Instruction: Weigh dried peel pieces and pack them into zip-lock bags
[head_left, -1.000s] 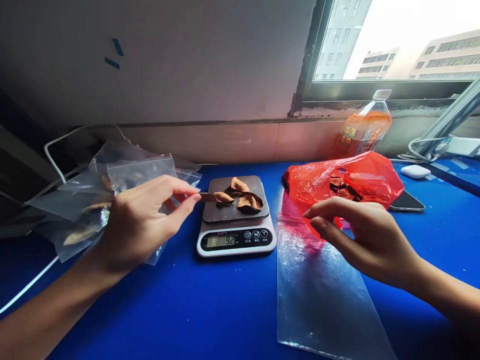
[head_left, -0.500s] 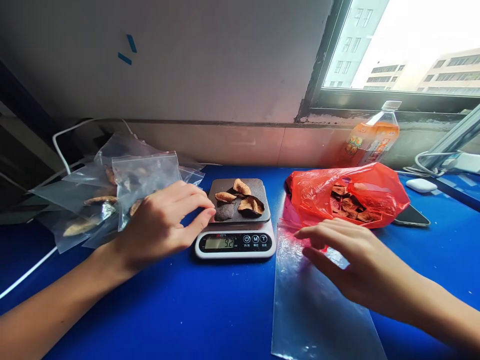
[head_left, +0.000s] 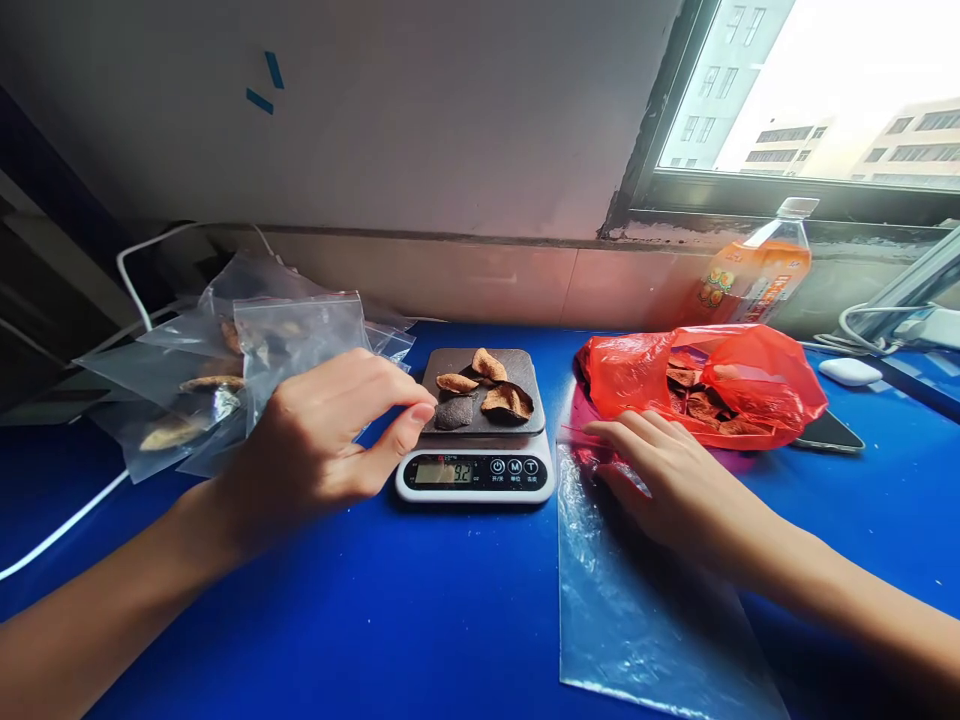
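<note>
A white kitchen scale (head_left: 474, 478) stands in front of me with several curled, dried brown peel pieces (head_left: 507, 402) on its dark plate. Its display shows digits that look like 92; any decimal point is unclear. At the plate's left edge is my left hand (head_left: 334, 430), thumb and index finger pinched together, with nothing visible between them. Over the top end of a clear zip bag (head_left: 645, 620) lies my right hand (head_left: 667, 480), its thumb and fingers apart. Just beyond it, a red plastic bag (head_left: 780, 385) gapes open, more dried peel pieces (head_left: 709, 405) inside.
On the left lies a pile of clear zip bags (head_left: 300, 335) holding dried pieces, with a white cable (head_left: 71, 525) beside it. Behind the red bag are an orange drink bottle (head_left: 765, 265), a white mouse-like object (head_left: 850, 372) and a dark phone (head_left: 836, 437).
My left thumb and index finger have closed together. My right hand has shifted slightly up and left over the clear bag's top. The peel pieces on the scale have stayed put.
</note>
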